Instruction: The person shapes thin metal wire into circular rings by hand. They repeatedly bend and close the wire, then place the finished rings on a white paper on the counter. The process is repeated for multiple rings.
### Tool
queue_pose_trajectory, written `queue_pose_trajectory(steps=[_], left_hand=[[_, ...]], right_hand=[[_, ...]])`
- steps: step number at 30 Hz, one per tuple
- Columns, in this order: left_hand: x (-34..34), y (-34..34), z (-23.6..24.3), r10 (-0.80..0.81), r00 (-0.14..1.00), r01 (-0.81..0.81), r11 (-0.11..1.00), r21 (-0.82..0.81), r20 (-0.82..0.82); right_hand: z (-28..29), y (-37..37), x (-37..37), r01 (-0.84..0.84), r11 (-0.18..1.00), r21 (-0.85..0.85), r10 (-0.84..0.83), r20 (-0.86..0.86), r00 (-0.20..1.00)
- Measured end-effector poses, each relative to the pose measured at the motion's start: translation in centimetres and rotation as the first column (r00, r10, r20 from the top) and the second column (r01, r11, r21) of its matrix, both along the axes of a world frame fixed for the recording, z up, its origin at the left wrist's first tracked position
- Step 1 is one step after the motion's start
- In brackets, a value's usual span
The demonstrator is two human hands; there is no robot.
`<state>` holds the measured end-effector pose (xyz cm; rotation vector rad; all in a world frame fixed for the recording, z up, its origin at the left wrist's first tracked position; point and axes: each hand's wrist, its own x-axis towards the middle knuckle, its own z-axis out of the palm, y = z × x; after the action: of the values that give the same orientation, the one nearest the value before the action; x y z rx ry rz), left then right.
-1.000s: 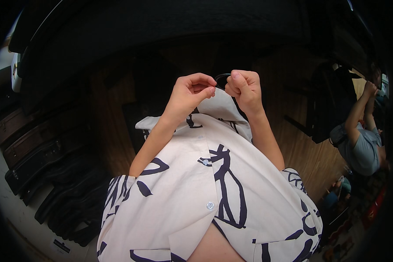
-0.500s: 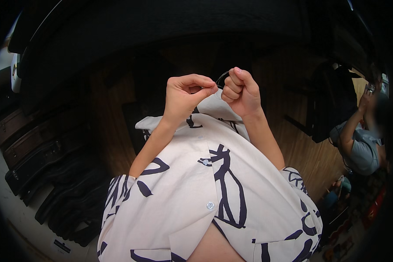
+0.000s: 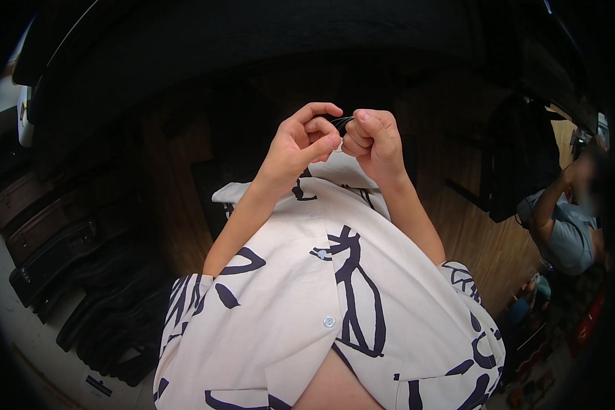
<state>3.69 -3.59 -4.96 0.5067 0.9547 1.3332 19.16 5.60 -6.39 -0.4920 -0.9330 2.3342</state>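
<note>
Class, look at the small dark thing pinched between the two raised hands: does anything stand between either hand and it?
Nothing visible does. The left hand and the right hand both already pinch the small dark thing directly, fingertips on it, held up in front of the patterned shirt.

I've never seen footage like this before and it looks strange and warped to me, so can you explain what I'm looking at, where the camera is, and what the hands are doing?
There is no machine here. The picture comes from a wide fisheye camera worn on a person's head and aimed downward, which is why straight lines bend near the rim. You see the person's own body from above: a white shirt with dark line patterns, and two bare forearms reaching up. The left hand and the right hand meet close together and pinch a small dark thin object between their fingertips; it is too small to tell what it is. Below is a wooden floor. Dark cases lie at the left. At the right edge, another person in a grey-blue top is nearby.
</note>
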Motion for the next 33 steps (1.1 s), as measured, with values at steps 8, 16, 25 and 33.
queue_pose_trajectory(steps=[8,16,25,33], left_hand=[[-0.2,0.0,-0.9,-0.064,0.996,0.058,0.994,-0.090,-0.062],[0.2,-0.1,-0.9,-0.002,1.000,0.001,0.984,-0.177,-0.003],[0.0,-0.4,-1.9,-0.055,0.996,0.040,0.980,-0.196,-0.075],[-0.2,-0.4,-2.3,0.041,0.999,-0.041,0.996,-0.074,0.005]], right_hand=[[0.0,-0.4,0.2,0.035,0.970,0.240,-0.058,0.090,0.994],[-0.3,-0.3,0.3,0.056,0.889,0.454,-0.154,0.182,0.971],[-0.5,0.6,1.2,0.077,0.765,0.639,-0.279,0.221,0.935],[-0.1,0.9,1.3,0.102,0.986,0.131,-0.109,0.046,0.993]])
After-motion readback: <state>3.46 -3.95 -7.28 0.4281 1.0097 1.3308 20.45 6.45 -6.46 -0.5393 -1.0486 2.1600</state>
